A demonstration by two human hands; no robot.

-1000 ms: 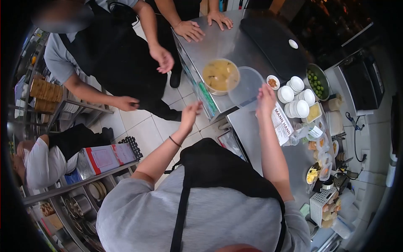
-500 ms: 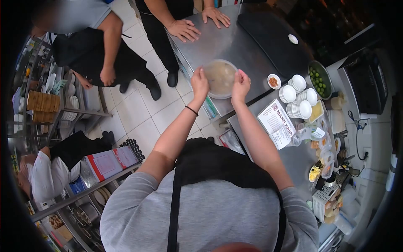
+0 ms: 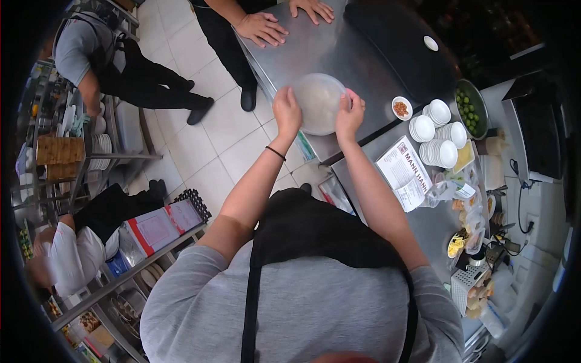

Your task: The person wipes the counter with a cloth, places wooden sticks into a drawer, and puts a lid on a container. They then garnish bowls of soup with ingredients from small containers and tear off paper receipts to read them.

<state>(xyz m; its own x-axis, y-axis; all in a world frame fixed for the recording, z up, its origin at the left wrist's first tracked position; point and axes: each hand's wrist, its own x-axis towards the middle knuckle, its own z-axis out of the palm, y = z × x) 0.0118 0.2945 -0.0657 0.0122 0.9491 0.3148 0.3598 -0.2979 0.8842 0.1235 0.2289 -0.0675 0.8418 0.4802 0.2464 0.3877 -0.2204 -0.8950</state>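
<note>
A round translucent plastic container with pale, cloudy contents is held above the near edge of the steel table. My left hand, with a dark band at its wrist, is closed on the container's left side. Around the opposite side curls my right hand, its thumb by the rim. A lid seems to cover the top, but blur leaves this uncertain. Nearest to my right hand on the counter is a small white dish of reddish-brown bits.
Stacked white bowls, a printed menu sheet and a metal bowl of green limes stand to the right. A co-worker's hands rest on the table's far side. Other people stand by the left shelves.
The container's top looks whiter and cloudier, and it sits slightly higher and to the right in view. The co-worker at upper left has stepped away toward the shelves.
</note>
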